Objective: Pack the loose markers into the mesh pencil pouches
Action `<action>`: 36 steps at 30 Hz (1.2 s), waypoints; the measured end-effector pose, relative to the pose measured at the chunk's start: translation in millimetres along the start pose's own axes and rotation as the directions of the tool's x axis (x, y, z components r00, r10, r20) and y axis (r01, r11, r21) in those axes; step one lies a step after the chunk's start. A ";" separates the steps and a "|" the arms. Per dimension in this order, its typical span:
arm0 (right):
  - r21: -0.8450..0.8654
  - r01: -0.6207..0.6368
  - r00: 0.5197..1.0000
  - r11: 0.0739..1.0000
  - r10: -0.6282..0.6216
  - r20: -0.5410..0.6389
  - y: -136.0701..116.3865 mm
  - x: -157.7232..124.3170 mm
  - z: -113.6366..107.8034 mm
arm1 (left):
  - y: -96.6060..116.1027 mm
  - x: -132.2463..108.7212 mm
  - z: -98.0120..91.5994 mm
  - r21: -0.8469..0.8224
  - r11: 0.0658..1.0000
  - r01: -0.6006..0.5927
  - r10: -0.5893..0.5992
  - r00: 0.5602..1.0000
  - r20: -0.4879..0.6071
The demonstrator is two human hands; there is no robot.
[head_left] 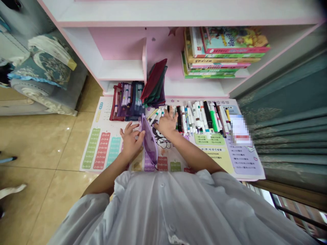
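Observation:
My left hand holds a purple mesh zip pouch by its left side, thumb against the edge and other fingers spread. The pouch stands tilted, narrow side up. My right hand reaches over the left end of a row of markers, fingers apart and fingertips on the pens there. A few loose pens lie between the pouch and this hand. Left of them, filled mesh pouches in red, purple and blue hold more markers. Flat red and green mesh pouches lean against the shelf divider.
A printed desk mat with times tables covers the desktop. Stacked books fill the right side of the pink-and-white shelf. A pixelated phone-like object lies at the right. A curtain hangs beyond.

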State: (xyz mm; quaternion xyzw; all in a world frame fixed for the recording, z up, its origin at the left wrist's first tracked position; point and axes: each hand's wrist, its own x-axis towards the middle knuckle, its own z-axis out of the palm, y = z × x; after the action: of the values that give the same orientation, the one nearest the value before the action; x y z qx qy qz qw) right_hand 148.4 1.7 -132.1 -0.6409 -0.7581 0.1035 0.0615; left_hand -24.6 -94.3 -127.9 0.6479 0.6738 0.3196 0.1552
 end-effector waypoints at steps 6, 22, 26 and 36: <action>0.110 -0.022 1.000 0.994 0.023 -0.008 1.4 -5.9 -14.5 | 1.7 7.8 -6.3 0.052 0.999 -0.002 -0.001 0.999 0.053; 0.240 0.204 0.968 0.949 -0.232 0.096 -33.6 -80.8 -29.6 | 3.2 23.0 -5.4 0.082 0.996 0.017 -0.020 0.999 0.035; 0.144 0.211 0.958 0.967 -0.234 0.163 -38.5 -76.3 -24.3 | 0.2 22.9 -5.6 0.087 0.995 0.047 -0.048 0.999 0.013; 0.117 0.251 0.937 0.961 -0.271 0.220 -39.1 -74.1 -18.7 | -2.4 23.0 -5.4 0.080 0.996 0.039 -0.040 0.999 0.012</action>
State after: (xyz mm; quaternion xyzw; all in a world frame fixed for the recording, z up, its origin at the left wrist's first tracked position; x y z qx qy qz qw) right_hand 127.8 -75.9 -101.8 -0.5146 -0.8331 0.2023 0.0127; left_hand -32.5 -73.1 -120.6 0.6424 0.6975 0.2850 0.1399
